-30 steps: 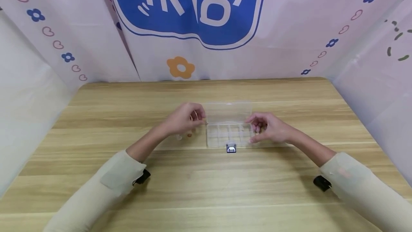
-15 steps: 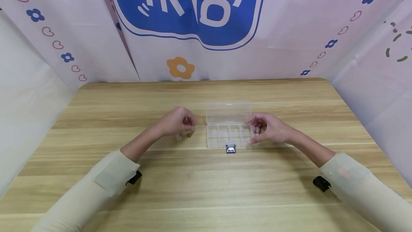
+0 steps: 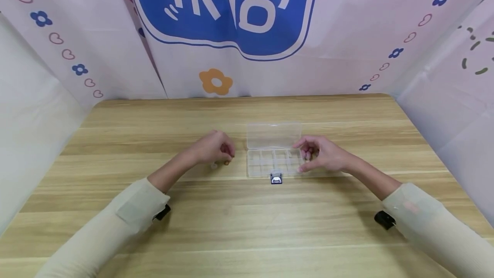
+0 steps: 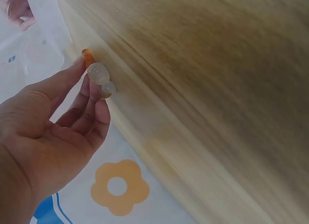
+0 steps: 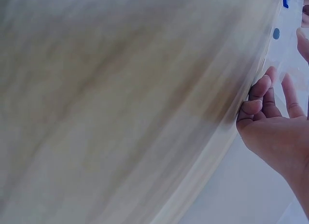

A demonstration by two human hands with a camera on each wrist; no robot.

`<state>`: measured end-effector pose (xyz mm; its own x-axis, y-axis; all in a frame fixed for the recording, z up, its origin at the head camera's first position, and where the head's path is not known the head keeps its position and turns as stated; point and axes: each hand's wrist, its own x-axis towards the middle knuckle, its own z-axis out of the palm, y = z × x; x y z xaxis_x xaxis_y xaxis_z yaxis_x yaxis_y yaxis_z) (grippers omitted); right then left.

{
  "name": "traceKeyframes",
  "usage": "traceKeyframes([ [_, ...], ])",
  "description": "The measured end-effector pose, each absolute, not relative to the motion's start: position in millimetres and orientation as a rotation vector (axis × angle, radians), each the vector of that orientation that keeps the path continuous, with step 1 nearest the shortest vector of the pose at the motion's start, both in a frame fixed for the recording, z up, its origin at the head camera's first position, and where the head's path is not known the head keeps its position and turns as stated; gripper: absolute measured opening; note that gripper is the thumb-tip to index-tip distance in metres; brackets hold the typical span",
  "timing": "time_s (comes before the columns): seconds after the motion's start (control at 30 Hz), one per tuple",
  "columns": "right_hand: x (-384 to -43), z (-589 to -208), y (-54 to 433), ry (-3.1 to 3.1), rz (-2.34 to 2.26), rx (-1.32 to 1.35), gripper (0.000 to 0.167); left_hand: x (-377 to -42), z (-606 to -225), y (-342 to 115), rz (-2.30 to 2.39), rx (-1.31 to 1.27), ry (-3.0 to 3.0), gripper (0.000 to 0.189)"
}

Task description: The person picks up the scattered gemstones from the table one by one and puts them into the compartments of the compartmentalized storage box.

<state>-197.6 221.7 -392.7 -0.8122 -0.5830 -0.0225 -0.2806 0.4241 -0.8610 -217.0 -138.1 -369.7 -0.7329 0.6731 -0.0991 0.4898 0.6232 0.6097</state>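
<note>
In the head view a clear compartment box [image 3: 268, 167] stands on the table with its lid [image 3: 274, 136] tipped back. My right hand [image 3: 323, 153] grips its right end, thumb at the front corner and index finger at the back; the other fingers curl inward. Left of the box, my left hand [image 3: 214, 147] reaches down with bent fingers. The left wrist view shows its thumb and fingertips pinching at an orange bead [image 4: 87, 57]. Beside that lie a whitish translucent bead [image 4: 98, 74] and a smaller whitish bead [image 4: 108, 87].
The wood-grain table [image 3: 247, 226] extends around both arms. A blue-edged clasp [image 3: 276, 178] juts from the front of the box. Behind the table hangs a white cloth [image 3: 328, 67] with printed flowers.
My left hand has moved left, away from the box's left side, and down to the beads. The right hand has stayed at the box's right end.
</note>
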Motion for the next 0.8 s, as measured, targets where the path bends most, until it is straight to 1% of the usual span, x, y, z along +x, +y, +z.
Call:
traceKeyframes([
  [0.57, -198.1, -394.1, 221.8, 2.365, -1.328, -0.750, 0.054, -216.0, -370.7, -135.7, 0.828, 0.954, 2.511, 0.015],
  [0.8, -197.4, -394.1, 223.1, 2.371, -1.320, -0.757, 0.054, -214.9, -370.0, -134.5, 0.848, 0.948, 2.519, 0.014],
])
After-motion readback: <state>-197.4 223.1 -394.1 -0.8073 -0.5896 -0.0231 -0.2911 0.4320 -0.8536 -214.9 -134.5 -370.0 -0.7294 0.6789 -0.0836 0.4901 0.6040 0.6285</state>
